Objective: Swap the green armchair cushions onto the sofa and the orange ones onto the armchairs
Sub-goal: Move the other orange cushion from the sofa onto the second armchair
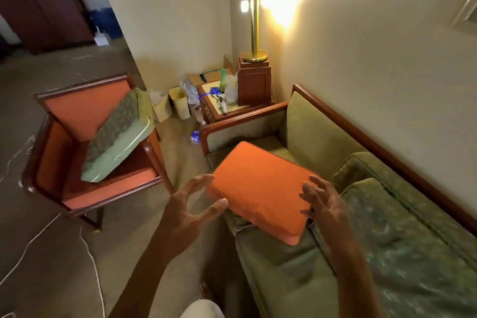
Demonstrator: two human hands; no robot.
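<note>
I see a dim, warm room lit only by the lamp [254, 15] far beyond both grips; its glare blooms on the wall, edges bend, and the picture is soft throughout.

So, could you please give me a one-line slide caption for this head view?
Both open hands, left hand and right hand, flank an orange cushion on the green sofa.
</note>
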